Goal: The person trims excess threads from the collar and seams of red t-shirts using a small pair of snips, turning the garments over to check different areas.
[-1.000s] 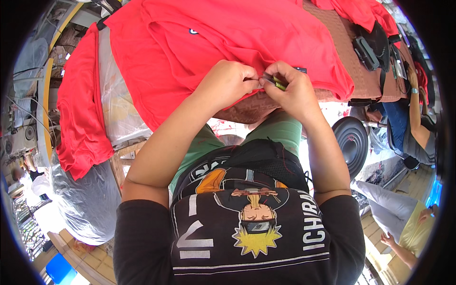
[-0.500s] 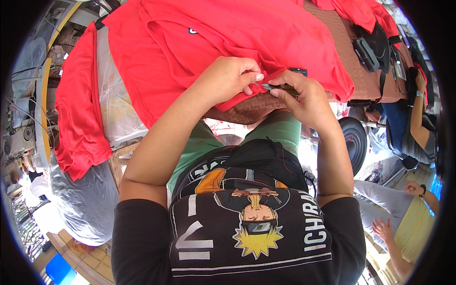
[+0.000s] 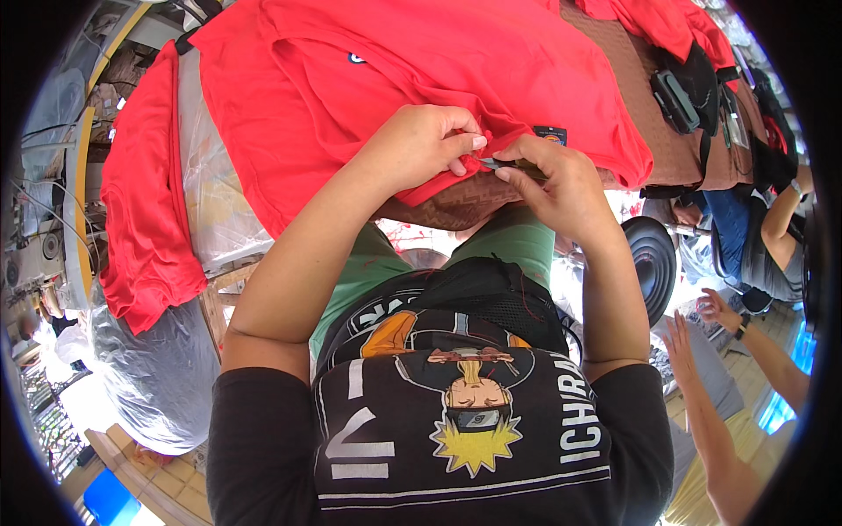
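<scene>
A red garment (image 3: 368,96) lies spread over the table in front of me, with a small dark emblem near its far side. My left hand (image 3: 430,145) pinches a gathered bit of its near edge between thumb and fingers. Close on the right, my right hand (image 3: 553,175) is closed around small thread snips (image 3: 491,164). Their metal blades point left at the pinched cloth; most of the handle is hidden in my fingers. Whether the blades touch a thread is too small to tell. A dark label (image 3: 551,134) shows on the garment just beyond my right hand.
Brown patterned cloth (image 3: 623,61) covers the table. Another red garment (image 3: 145,202) hangs at the left beside clear plastic. A black bag (image 3: 693,92) lies at the far right. A round black seat (image 3: 650,267) and a co-worker's raised arms (image 3: 710,394) are on the right.
My right hand and the snips have shifted very slightly, and more of the label shows. My left hand stays put. The co-worker on the right has come nearer with arms raised.
</scene>
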`<state>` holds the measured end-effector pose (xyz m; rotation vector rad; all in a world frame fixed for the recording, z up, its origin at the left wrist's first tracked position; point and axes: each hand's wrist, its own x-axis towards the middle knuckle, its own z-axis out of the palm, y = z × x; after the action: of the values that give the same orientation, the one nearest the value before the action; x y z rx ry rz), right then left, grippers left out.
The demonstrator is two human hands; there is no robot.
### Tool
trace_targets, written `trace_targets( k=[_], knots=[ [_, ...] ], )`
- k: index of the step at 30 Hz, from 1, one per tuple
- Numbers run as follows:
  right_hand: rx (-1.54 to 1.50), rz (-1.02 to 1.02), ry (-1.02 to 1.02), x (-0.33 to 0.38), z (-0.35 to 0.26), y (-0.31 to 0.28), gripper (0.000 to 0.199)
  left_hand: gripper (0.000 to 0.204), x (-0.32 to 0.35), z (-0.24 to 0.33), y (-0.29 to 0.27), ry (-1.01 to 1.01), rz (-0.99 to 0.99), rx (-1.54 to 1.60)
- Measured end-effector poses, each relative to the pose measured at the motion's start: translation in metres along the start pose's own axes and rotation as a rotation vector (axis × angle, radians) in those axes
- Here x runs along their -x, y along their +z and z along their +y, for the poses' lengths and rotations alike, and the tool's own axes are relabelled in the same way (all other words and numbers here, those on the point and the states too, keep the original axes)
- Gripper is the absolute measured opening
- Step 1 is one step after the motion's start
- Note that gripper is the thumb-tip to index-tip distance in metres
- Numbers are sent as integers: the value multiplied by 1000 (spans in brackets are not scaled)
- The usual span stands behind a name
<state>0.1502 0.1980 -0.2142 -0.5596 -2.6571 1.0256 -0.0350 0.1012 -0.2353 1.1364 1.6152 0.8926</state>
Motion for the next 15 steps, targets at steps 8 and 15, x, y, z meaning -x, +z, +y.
trace_targets(
  k=[8, 15],
  knots=[
    [43, 14, -32, -2, -7, 4, 17, 19, 1, 1, 0, -12, -8, 2],
    [159, 23, -91, -3, -8, 4, 16, 19, 0, 4, -2, -23, -32, 2]
  ],
)
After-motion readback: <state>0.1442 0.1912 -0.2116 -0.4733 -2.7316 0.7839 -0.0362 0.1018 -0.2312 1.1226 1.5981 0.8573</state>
